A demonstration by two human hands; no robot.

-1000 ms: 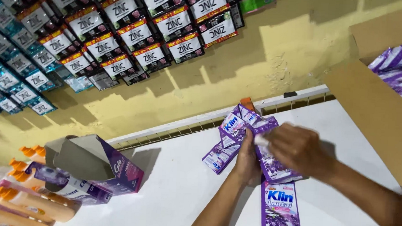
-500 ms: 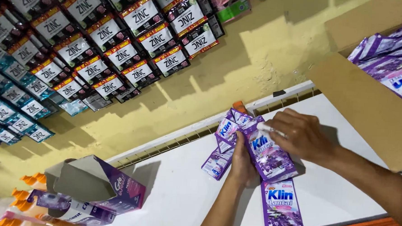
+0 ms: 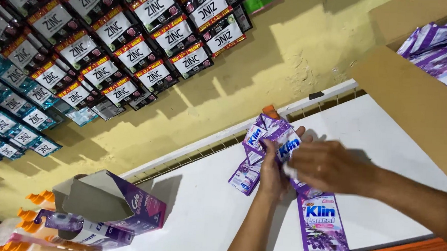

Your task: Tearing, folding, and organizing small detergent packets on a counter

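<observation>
My left hand (image 3: 273, 169) and my right hand (image 3: 327, 166) both grip a strip of joined purple sachets (image 3: 279, 143) above a white shelf (image 3: 204, 210). The left hand holds the strip from underneath near its upper end. The right hand pinches it from the right side. The lower sachet (image 3: 323, 230) of the strip lies flat on the shelf near the front edge. Another purple sachet (image 3: 245, 177) hangs to the left of my left wrist.
Rows of black and blue sachet strips (image 3: 111, 40) hang on the yellow wall (image 3: 297, 48). An open cardboard box (image 3: 415, 99) with purple sachets (image 3: 443, 49) stands at the right. A purple and grey carton (image 3: 114, 203) and bottles with orange caps (image 3: 33, 215) sit at the left.
The view has shifted, so the hands and strip sit slightly higher and further right in frame. My right hand has slid lower along the strip.
</observation>
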